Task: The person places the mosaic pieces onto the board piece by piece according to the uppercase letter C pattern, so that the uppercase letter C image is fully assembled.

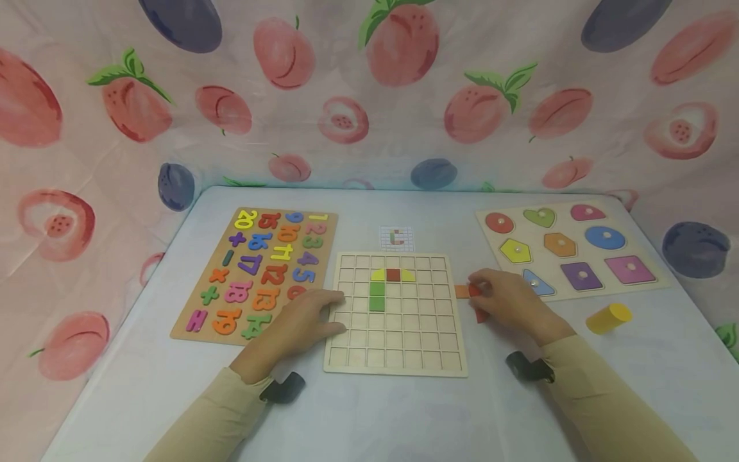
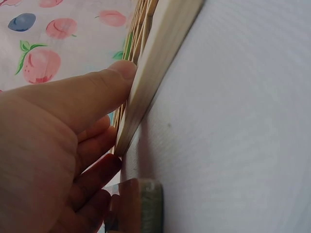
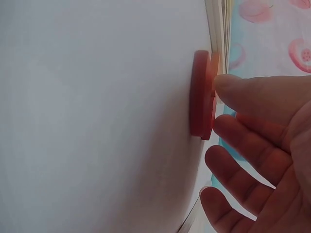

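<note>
My left hand (image 1: 297,321) rests at the left edge of a wooden grid board (image 1: 398,375), with thumb and index fingertips against its side. On the grid, a dark red square (image 1: 392,275) sits between two yellow pieces (image 1: 378,276), above two green squares (image 1: 377,296). To the right of the board, my right hand (image 1: 514,301) pinches a flat red piece (image 3: 198,94) between thumb and index finger, low over the cloth. An orange piece (image 1: 462,291) lies beside it, near the board's right edge.
A number puzzle board (image 1: 216,221) lies at the left, partly behind my left hand. At the right is a knobbed shape board (image 1: 554,221), with a yellow cylinder (image 1: 606,319) in front. A small pattern card (image 1: 396,239) lies beyond the grid.
</note>
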Demonstrator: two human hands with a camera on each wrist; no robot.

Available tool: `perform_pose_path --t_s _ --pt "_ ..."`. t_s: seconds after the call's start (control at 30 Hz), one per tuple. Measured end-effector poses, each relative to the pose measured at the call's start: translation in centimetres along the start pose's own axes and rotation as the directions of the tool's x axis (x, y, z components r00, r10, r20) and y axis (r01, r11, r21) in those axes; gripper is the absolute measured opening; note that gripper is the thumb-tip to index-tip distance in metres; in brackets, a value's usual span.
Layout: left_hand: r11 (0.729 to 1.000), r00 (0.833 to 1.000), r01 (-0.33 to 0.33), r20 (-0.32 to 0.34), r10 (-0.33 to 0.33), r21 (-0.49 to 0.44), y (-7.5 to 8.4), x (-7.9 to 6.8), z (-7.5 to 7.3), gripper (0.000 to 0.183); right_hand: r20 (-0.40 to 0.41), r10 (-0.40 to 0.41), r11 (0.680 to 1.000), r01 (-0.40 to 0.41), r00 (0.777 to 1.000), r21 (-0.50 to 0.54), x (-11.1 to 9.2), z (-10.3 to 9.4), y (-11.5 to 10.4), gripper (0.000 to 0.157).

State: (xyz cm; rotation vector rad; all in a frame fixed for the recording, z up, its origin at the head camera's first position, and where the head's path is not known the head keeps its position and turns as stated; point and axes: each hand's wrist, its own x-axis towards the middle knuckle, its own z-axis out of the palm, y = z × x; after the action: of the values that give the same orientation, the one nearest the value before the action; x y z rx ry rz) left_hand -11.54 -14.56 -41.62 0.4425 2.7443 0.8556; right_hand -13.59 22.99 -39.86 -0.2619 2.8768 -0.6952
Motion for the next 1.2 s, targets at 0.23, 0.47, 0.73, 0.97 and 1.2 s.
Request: perform_pose_path --t_s 0.23,0.47,0.73,0.97,1.2 --pt "1.0 1.0 0.006 0.003 -0.006 0.005 0.07 0.02 -0.06 0.055 0.008 0.015 1.0 -0.015 1.0 0.01 0.01 0.1 0.08 0.042" --pt "1.0 1.0 0.004 0.003 -0.004 0.004 0.14 0.02 -0.11 0.055 0.008 0.033 0.999 -0.033 0.999 0.009 -0.05 -0.04 0.24 0.042" --pt "1.0 1.0 -0.002 0.002 0.002 -0.003 0.2 -0.03 -0.14 0.054 0.011 0.034 0.999 -0.034 0.999 0.001 0.18 -0.07 0.23 0.04" --pt "1.0 1.0 0.0 -0.001 0.0 0.009 0.28 -0.03 -0.2 0.055 0.016 0.031 0.999 -0.031 0.999 -0.007 0.18 -0.14 0.09 0.036" --pt "1.0 1.0 -0.002 0.005 0.002 0.005 0.23 -0.08 -0.18 0.054 0.018 0.023 1.0 -0.023 1.0 -0.004 0.12 -0.05 0.15 0.034"
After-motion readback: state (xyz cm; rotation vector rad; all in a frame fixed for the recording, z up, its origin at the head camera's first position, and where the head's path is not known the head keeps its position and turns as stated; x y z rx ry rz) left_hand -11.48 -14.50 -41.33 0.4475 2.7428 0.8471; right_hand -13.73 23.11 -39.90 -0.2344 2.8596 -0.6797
